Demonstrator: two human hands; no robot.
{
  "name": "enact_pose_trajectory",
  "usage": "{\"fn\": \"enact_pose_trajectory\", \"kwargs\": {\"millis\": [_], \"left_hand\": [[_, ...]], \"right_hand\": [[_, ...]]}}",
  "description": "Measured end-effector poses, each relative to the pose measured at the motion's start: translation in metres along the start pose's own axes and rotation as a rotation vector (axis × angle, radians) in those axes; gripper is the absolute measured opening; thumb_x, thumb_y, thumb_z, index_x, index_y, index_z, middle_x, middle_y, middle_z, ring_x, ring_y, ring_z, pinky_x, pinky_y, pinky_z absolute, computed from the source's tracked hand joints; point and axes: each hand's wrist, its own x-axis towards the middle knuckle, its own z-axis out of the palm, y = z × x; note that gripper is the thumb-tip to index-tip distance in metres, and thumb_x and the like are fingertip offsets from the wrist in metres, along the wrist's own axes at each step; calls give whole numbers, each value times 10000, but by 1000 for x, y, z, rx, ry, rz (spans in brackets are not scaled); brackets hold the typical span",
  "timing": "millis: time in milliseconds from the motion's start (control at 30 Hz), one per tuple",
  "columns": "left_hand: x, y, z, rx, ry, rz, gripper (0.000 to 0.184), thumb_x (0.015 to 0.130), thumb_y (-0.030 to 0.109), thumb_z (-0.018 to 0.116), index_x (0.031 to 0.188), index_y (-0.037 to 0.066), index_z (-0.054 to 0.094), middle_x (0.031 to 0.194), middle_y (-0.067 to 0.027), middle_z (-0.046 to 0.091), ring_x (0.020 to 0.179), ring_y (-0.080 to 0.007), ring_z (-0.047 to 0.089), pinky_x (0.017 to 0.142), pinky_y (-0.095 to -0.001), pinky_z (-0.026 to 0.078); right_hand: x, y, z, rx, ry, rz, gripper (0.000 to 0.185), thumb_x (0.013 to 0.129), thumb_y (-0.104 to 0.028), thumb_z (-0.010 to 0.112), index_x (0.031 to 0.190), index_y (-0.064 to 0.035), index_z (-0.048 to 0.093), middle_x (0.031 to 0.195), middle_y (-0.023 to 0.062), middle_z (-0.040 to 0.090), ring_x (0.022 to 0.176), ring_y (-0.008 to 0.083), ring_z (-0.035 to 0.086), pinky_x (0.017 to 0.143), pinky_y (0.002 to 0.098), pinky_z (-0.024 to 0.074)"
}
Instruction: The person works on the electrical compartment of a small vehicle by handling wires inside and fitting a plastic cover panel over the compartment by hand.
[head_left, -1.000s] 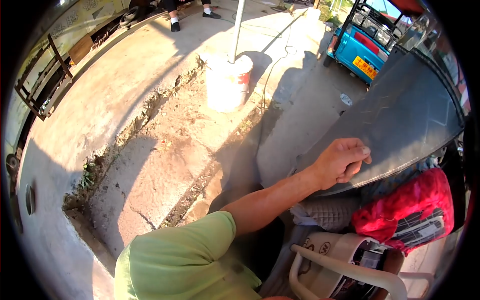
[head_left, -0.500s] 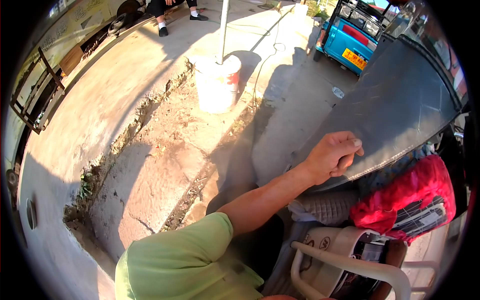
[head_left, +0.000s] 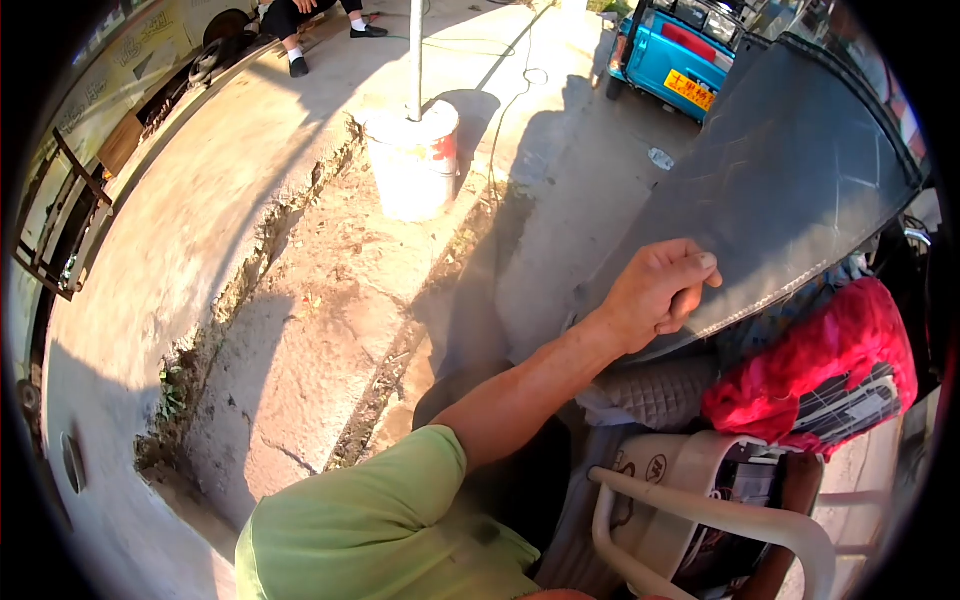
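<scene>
Leftward in our view slide the blue vehicle [head_left: 668, 63], the dark cover [head_left: 800, 160] and the white bucket [head_left: 412, 170]. Below the cover's lower edge sits a red plush covering [head_left: 765, 385]. Near that edge our left hand [head_left: 657, 293] keeps its curl, so its work looks unchanged; we cannot tell whether it grips the cover. Our right hand is unseen.

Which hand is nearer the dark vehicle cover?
Left, judging by what shows: the left hand, fingers curled, overlaps the dark vehicle cover near its stitched lower edge; contact is unclear. The right hand can't be made out in view.
</scene>
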Motion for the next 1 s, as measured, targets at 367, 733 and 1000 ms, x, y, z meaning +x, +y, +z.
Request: {"fn": "enact_pose_trajectory", "kwargs": {"millis": [367, 733, 1000], "left_hand": [[4, -4, 0, -6, 56, -17, 227, 1022, 226, 578, 957, 11, 607, 572, -15, 470, 421, -79, 315, 383, -255, 270], [5, -6, -3, -16, 33, -7, 228, 1028, 220, 564, 955, 14, 628, 557, -10, 466, 419, -79, 318, 383, -258, 267], [5, -7, 1, -12, 58, -1, 240, 1024, 233, 580, 929, 17, 624, 570, 8, 459, 418, -65, 307, 390, -241, 270]], "right_hand": [[3, 9, -4, 36, -94, 48, 152, 903, -123, 652, 866, 22, 625, 757, 170, 625, 712, 250, 590, 663, 405, 459], [2, 3, -3, -32, -50, 47, 218, 918, -190, 672, 885, 24, 641, 785, 206, 649, 718, 299, 625, 664, 417, 470], [-4, -8, 0, 81, -4, 128, 169, 888, -160, 657, 864, 7, 662, 743, 188, 667, 706, 302, 666, 652, 431, 490]]}}
